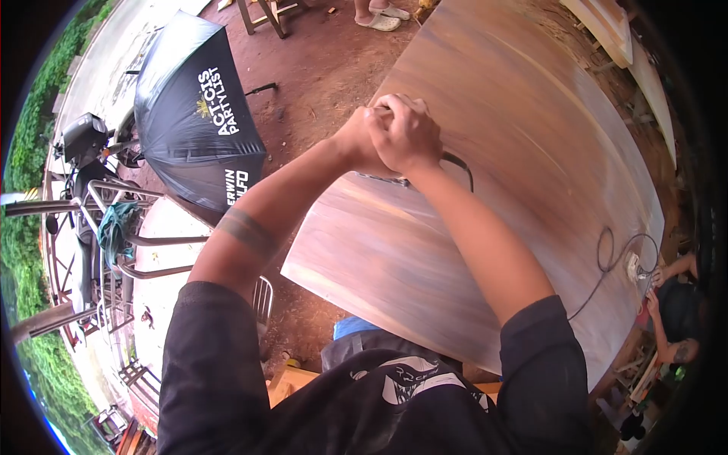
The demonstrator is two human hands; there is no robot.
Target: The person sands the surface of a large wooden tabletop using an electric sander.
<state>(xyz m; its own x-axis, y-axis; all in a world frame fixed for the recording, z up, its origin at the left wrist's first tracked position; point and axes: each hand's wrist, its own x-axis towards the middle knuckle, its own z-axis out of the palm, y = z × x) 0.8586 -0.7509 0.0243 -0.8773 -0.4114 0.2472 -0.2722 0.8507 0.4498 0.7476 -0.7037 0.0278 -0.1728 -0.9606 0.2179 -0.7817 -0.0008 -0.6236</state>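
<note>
My left hand (361, 142) and my right hand (410, 135) are closed and pressed together, the right overlapping the left, above the near-left part of a large brown wooden sheet (485, 243). Just below them a dark edge of some object shows, mostly hidden by my hands and wrists. A black cord (464, 168) curves out beside my right wrist. Whatever my fingers grip is covered, so I cannot tell its kind.
A black umbrella (189, 114) with white lettering stands open at the left, near metal railings (163, 241) and a motorcycle (83, 148). At the right, another person's hands (658, 280) are near a white corded device (633, 267) on the sheet. Feet in pale clogs (379, 23) show at the top.
</note>
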